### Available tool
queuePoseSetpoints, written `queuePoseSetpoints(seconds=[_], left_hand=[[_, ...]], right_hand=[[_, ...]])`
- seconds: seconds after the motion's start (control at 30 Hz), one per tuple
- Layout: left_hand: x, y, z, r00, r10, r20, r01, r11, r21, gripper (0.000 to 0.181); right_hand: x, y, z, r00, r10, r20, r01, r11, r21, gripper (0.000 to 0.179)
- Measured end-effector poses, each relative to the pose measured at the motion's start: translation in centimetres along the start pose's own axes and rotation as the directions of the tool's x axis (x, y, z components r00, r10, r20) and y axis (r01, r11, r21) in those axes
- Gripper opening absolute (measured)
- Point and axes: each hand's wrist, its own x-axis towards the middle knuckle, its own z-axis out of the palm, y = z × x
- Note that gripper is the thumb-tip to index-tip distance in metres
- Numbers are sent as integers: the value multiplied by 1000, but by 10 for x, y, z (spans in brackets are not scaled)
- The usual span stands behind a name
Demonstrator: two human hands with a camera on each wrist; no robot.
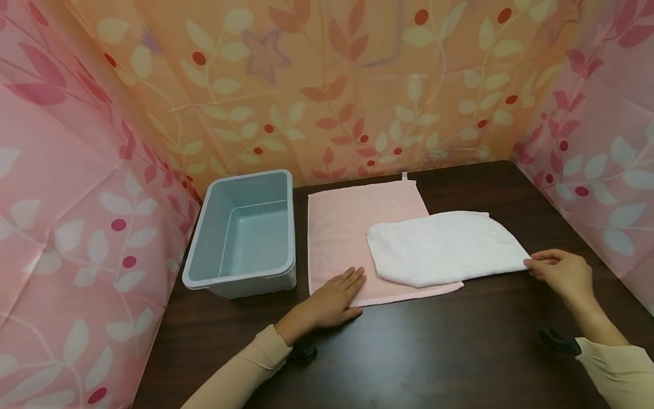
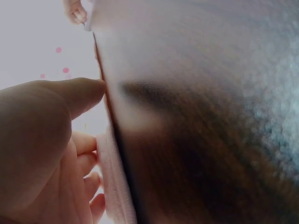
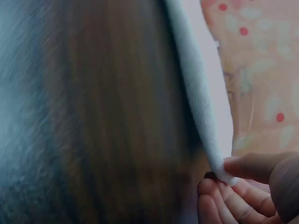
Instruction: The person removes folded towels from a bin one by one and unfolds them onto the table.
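A pink towel point(image 1: 339, 227) lies spread on the dark table. Over its right part lies a folded white towel point(image 1: 444, 250), reaching past the pink one to the right. My left hand point(image 1: 332, 298) rests flat on the pink towel's near left edge, fingers straight, thumb by the table. At the white towel's right corner, my right hand point(image 1: 564, 275) pinches the cloth between thumb and fingers. In the right wrist view the thumb and fingers point(image 3: 238, 200) meet on that white corner. The left wrist view shows the left thumb point(image 2: 81, 95) beside the pink towel's edge.
A grey-blue plastic basin point(image 1: 255, 238) stands on the table left of the towels, with nothing seen inside. Patterned cloth point(image 1: 357, 85) hangs behind and on both sides of the dark wooden table point(image 1: 409, 352). A small white tag point(image 1: 405, 176) sticks out at the pink towel's far edge.
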Motion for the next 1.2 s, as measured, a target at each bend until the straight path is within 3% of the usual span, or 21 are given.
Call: queuePoseSetpoints(seconds=[0.1, 0.2, 0.37, 0.43, 0.53, 0.7, 0.8, 0.87, 0.97, 1.07, 1.17, 1.2], left_hand=[[0, -1, 1, 1000, -5, 4, 5, 1000, -2, 74], [0, -1, 1, 1000, -3, 1, 3, 1000, -1, 74], [0, -1, 1, 1000, 1, -6, -1, 1000, 2, 73], [-1, -2, 1, 1000, -1, -8, 1, 1000, 5, 73], [-1, -2, 1, 1000, -3, -7, 3, 1000, 4, 73], [-1, -3, 1, 1000, -4, -11, 4, 1000, 4, 73], [-2, -3, 0, 1000, -3, -11, 3, 1000, -5, 73], [-2, -2, 0, 1000, -2, -13, 2, 1000, -9, 73], [-1, -2, 0, 1000, 0, -15, 0, 1000, -17, 73], [-1, -1, 0, 1000, -2, -11, 2, 1000, -24, 73], [-2, 0, 0, 1000, -6, -4, 6, 1000, -28, 73], [-2, 0, 0, 1000, -6, -4, 6, 1000, -27, 73]], right_hand=[[2, 1, 1, 998, -58, 17, 60, 986, -156, 41], [4, -2, 1, 992, -128, 15, 128, 959, -251, 35], [7, -21, 3, 976, -218, -12, 204, 927, -315, 26], [7, -37, 8, 956, -291, -22, 272, 915, -297, 22], [3, -65, 26, 896, -443, -41, 422, 876, -232, 17], [-13, -111, 73, 739, -673, 7, 671, 736, -89, 21], [-26, -131, 101, 655, -751, 82, 754, 657, -5, 23], [-32, -140, 117, 614, -780, 125, 782, 622, 43, 23], [-39, -150, 136, 577, -799, 172, 801, 594, 71, 24], [-43, -153, 150, 545, -813, 206, 829, 559, 12, 25], [-43, -154, 157, 526, -820, 226, 848, 525, -68, 20], [-42, -154, 158, 528, -818, 228, 847, 524, -84, 18]])
